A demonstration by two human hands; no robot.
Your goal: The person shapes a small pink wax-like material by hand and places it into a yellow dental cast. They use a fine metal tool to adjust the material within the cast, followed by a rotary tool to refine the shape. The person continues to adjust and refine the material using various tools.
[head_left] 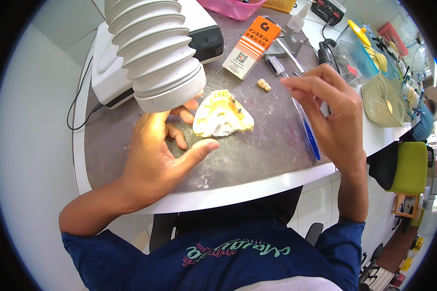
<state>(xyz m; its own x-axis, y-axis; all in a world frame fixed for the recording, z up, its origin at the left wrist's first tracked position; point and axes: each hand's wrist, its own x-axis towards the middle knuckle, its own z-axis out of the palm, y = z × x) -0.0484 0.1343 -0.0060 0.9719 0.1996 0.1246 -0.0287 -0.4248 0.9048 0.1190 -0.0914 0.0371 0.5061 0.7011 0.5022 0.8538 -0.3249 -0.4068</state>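
Note:
A yellowish plaster dental model (223,115) lies on the grey mat (257,160), its tooth arch facing up and a dark stub showing on its right side. My left hand (158,150) is open beside it, fingers loosely bent along its left and the thumb stretched out below its front edge. The hose nozzle partly hides that hand's fingertips. Right of the model sits a small tooth-coloured dental bridge (263,85). My right hand (332,104) hovers to the right of the bridge, fingers bent and apart, nothing visible in them. Below it lies a slim blue-handled tool (310,138).
A ribbed white suction hose (153,53) hangs over the left side, in front of a white machine (109,72). Behind the model stand an orange and white box (252,47) and a small brush (275,65). A pale basket (383,102) is at the right.

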